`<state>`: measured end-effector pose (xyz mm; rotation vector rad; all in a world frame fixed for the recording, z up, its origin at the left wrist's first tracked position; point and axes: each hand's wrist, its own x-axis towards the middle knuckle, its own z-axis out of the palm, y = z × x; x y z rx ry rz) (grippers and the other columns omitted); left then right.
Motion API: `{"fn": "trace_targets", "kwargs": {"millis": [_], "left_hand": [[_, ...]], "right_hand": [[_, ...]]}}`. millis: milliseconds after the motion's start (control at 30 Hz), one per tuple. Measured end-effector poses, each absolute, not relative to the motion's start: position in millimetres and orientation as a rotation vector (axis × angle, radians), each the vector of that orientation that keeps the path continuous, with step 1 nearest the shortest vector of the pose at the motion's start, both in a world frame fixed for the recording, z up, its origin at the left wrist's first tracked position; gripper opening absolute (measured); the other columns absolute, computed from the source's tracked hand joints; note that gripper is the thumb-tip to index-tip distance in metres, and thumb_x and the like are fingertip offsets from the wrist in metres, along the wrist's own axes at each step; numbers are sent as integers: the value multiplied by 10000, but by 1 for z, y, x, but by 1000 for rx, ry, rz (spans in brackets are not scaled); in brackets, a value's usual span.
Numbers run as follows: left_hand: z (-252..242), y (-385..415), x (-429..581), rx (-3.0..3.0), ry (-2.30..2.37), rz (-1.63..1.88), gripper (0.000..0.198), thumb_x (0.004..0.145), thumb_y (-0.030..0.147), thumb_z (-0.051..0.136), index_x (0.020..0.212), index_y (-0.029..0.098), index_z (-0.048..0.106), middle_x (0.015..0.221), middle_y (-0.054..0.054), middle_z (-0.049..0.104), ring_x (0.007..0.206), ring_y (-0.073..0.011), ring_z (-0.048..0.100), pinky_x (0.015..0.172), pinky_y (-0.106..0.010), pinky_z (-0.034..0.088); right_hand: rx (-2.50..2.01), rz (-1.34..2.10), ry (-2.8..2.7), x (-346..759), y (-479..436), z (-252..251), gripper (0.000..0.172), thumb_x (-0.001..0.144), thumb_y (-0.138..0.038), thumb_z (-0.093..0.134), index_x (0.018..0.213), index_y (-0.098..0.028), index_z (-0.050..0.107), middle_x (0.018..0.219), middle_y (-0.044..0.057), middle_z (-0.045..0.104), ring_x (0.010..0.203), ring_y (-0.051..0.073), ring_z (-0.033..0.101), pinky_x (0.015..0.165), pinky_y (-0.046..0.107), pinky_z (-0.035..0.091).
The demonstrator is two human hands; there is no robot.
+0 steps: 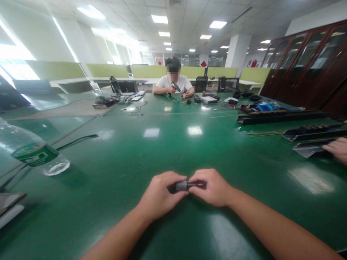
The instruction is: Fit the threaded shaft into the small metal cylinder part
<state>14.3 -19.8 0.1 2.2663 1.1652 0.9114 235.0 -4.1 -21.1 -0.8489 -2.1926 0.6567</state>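
My left hand (pixel 164 193) is closed around a small grey metal cylinder with a thin dark shaft (pixel 182 186), just above the green table. The piece lies level, its shaft pointing right. On that side the thumb and index finger of my right hand (pixel 213 187) pinch at the place where shaft and cylinder meet. The shaft's end shows inside the curl of my right hand. Fingertips hide part of the piece, so its exact kind cannot be told.
A water bottle (pixel 38 151) stands left on the green table (pixel 121 155), near a black cable (pixel 77 141). Black metal channels (pixel 282 117) and thin rods lie right, beside another person's hand (pixel 337 148). Across the table a person (pixel 173 81) holds a dark tool.
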Motion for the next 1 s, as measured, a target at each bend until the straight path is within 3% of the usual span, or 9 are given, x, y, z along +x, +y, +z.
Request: {"fn": "trace_targets", "kwargs": {"millis": [1000], "left_hand": [[1,-18,9,2297,1208,937,241,753,267,789,990,243,754,912,-5,755,822,-163,695,770,-276,532]], "right_hand": [[-883,665,-2195,240,-3,-16,80,834,-222,704,878,-173,749,784,30,706,706,156,617,681,264,445]]}}
